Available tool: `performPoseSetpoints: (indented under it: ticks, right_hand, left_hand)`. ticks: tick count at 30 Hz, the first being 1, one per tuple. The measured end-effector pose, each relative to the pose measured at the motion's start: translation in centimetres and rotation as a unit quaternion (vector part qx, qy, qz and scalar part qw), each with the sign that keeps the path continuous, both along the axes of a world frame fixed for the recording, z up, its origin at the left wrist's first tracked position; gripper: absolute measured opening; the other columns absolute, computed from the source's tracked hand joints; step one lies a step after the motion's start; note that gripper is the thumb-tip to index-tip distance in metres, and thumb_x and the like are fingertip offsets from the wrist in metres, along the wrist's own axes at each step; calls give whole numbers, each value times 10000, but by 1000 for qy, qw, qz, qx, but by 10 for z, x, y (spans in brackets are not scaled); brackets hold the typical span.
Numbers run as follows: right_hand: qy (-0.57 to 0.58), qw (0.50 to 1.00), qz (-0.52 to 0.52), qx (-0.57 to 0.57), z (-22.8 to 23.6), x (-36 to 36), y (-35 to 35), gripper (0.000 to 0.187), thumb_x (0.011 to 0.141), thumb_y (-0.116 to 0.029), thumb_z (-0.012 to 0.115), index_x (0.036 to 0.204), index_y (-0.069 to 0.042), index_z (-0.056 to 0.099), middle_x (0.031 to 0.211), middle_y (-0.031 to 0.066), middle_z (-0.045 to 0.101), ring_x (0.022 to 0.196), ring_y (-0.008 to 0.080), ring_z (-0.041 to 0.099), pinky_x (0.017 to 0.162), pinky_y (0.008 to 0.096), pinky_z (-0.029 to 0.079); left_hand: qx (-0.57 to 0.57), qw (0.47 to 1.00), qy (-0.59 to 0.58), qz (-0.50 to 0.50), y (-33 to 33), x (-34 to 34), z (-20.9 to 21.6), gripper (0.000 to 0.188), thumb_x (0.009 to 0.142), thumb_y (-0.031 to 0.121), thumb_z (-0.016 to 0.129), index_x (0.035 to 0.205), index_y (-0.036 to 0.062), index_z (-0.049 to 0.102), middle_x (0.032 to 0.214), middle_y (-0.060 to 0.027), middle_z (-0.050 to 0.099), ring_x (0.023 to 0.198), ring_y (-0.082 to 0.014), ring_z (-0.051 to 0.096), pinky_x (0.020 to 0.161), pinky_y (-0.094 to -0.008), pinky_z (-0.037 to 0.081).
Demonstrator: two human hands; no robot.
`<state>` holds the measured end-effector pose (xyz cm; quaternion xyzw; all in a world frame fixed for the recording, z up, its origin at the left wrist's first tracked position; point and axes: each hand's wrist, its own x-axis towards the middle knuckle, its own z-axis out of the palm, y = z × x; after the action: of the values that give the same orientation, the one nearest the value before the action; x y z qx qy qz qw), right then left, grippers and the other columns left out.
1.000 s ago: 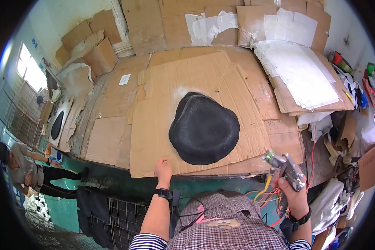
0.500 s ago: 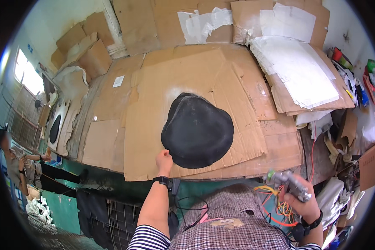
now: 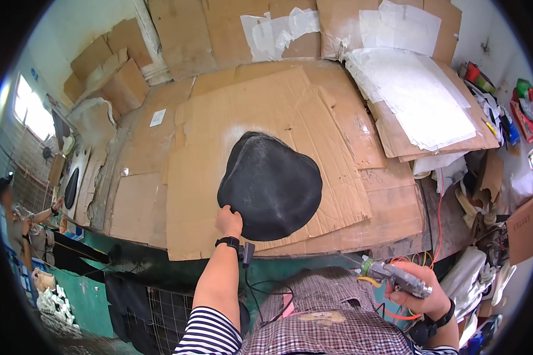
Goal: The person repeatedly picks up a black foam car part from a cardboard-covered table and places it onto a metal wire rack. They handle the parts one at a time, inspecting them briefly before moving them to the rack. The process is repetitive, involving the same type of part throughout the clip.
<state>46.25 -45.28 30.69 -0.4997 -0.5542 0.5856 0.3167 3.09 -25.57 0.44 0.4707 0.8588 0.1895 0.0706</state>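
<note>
Black piece: lying spread on the loose cardboard that covers the desk, near its front edge.
Left hand: fingers narrow and curled, touching the piece's lower left edge; whether they pinch the rim or only press on it, I cannot tell.
Right hand: fingers wrapped round the spray gun, off the desk's front edge and apart from the piece, nozzle toward the left.
Spray work: probably at the handling step, the left hand steadying or shifting the piece while the gun waits aside.
Piece's next move: turning or lifting it would call for a sure hold on the rim; spraying, for the nozzle aimed at it and the left hand clear.
</note>
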Motion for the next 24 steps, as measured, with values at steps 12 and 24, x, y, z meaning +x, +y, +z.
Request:
performPoseSetpoints:
  ticks: [12,24]
  right_hand:
    - [39,983,-177,24,-10,7,-12,575,786,-120,737,1279,37,483,851,89,633,743,164,627,678,289,513]
    - [-21,991,-133,-11,6,28,-33,505,762,-61,742,1206,60,534,837,71,631,773,139,622,733,300,518]
  left_hand:
    - [64,983,-165,38,5,9,15,56,753,75,618,731,37,653,847,-145,671,754,-300,644,698,-396,512]
    - [104,783,-586,182,2,-5,-8,196,802,40,573,997,40,564,958,-94,598,831,-220,597,659,-371,509]
